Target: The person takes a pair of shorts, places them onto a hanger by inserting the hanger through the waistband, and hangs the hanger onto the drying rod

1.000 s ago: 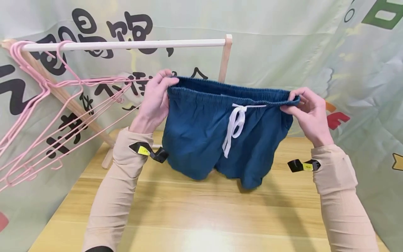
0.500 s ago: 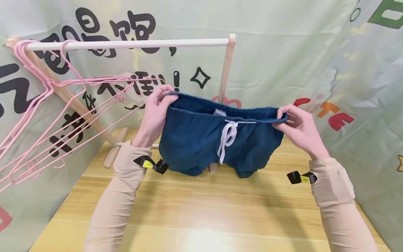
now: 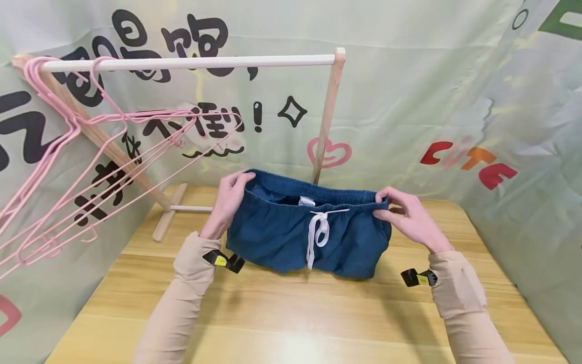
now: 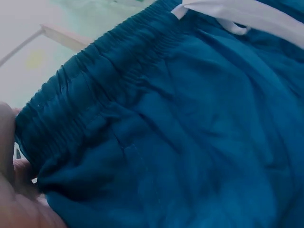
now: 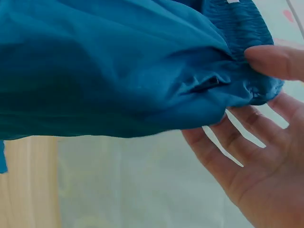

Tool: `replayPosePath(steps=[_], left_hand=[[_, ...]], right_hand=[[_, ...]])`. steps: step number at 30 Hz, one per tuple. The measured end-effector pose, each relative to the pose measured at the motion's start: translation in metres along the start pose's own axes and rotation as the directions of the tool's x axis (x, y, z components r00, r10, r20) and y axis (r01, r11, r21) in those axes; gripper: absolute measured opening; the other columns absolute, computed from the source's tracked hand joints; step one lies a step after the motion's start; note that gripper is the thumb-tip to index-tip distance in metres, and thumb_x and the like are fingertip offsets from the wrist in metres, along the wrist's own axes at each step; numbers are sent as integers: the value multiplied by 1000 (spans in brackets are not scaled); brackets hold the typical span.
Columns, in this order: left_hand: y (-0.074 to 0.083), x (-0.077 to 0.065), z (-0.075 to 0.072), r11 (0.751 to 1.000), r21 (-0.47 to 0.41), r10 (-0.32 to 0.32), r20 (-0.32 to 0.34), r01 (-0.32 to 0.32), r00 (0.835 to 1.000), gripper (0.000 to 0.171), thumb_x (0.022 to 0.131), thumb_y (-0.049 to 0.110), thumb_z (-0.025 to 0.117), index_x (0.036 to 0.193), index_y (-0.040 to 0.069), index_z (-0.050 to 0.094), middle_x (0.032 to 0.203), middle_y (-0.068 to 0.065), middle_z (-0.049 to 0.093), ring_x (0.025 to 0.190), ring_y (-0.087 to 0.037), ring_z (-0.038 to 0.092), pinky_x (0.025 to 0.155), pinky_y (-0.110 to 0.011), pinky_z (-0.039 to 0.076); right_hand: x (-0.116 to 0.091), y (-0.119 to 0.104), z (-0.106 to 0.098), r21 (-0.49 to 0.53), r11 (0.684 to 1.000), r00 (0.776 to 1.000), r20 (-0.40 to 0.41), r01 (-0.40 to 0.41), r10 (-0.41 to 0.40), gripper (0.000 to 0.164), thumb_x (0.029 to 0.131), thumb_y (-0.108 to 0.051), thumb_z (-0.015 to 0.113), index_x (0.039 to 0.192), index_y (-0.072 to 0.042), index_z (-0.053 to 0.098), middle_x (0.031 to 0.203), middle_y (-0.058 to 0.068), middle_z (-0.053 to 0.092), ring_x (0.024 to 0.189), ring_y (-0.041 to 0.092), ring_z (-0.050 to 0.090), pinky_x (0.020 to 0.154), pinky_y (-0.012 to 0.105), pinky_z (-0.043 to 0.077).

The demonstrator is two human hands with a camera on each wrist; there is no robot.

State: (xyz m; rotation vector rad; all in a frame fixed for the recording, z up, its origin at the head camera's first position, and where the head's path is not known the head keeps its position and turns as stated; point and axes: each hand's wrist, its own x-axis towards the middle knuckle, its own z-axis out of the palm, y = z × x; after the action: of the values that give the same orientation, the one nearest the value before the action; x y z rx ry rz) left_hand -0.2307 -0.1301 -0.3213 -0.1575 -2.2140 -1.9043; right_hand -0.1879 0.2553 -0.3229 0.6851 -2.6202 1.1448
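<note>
Pinching blue shorts (image 3: 273, 235) by waistband (image 3: 338, 196) w/ L hand (image 3: 229, 199) at one end, R hand (image 3: 411, 217) at other; held low in front of rack (image 3: 204, 62), can't tell if touching worktop (image 3: 282, 318).

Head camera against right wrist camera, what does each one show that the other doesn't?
Only the head view shows the pink hangers and the left hand, which pinches one end of the waistband.

Only the right wrist view shows the palm side of the right hand, its fingers spread under the fabric.

Both share the blue shorts and the right hand gripping them at the waistband.
</note>
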Motion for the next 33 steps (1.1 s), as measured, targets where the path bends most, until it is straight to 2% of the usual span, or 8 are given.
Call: replayPosePath(steps=[4,9,16,19,22,27,30,33], left_hand=[[-13,-6,-2,998,62,-29,-24,30,999,31,99,23,55,72,9,61,83,6,57,88,-10,50,91,-22,41],[-24,-15,-1,996,-57,-72,-49,69,996,44,97,15,57,54,18,51,77,12,59,88,-4,54,90,-18,43],[-33,-30,2,925,-348,-160,1,151,987,32,97,13,61,70,23,75,71,11,66,72,-4,59,71,-18,50],[-39,-36,2,904,-385,-197,11,186,980,32,98,15,62,70,21,76,70,10,67,67,-4,60,66,-18,51],[-47,-41,2,922,-331,-215,-15,198,976,31,97,18,64,68,21,74,68,10,66,68,-4,59,68,-19,50],[-62,-47,1,971,-126,-213,-60,204,975,33,96,24,66,63,20,67,66,13,58,73,-4,56,73,-19,46],[-71,-50,-1,973,-38,-228,-56,226,972,42,95,28,66,56,18,56,59,13,48,65,-5,51,69,-20,42],[-79,-53,-2,965,-43,-261,-52,259,964,51,95,29,65,50,18,45,51,14,41,54,-6,45,61,-22,39]], right_hand=[[-3,4,7,35,999,998,57,-29,27,9,98,-7,63,106,-7,61,99,2,58,85,8,56,78,18,51],[-8,6,14,26,999,996,77,-41,39,8,97,-7,63,105,-7,60,95,5,58,78,8,58,75,20,51],[-18,7,23,33,999,999,36,7,-8,11,92,4,63,99,-5,62,96,9,61,73,6,60,70,19,50],[-23,8,30,14,1000,1000,15,23,-24,15,90,6,62,99,-6,63,98,11,65,75,3,60,69,21,53],[-28,10,38,-16,999,999,-13,31,-31,21,87,8,60,99,-8,66,101,12,69,79,0,62,69,22,55],[-36,16,50,-59,998,999,-34,13,-15,25,85,8,57,98,-10,70,100,12,73,83,0,64,71,25,57],[-41,20,56,-69,998,999,-39,-5,2,24,87,7,57,96,-10,71,98,11,74,84,1,63,70,27,57],[-45,22,63,-51,998,997,-67,-28,25,23,87,6,57,95,-10,72,97,11,74,83,-1,62,68,28,57]])
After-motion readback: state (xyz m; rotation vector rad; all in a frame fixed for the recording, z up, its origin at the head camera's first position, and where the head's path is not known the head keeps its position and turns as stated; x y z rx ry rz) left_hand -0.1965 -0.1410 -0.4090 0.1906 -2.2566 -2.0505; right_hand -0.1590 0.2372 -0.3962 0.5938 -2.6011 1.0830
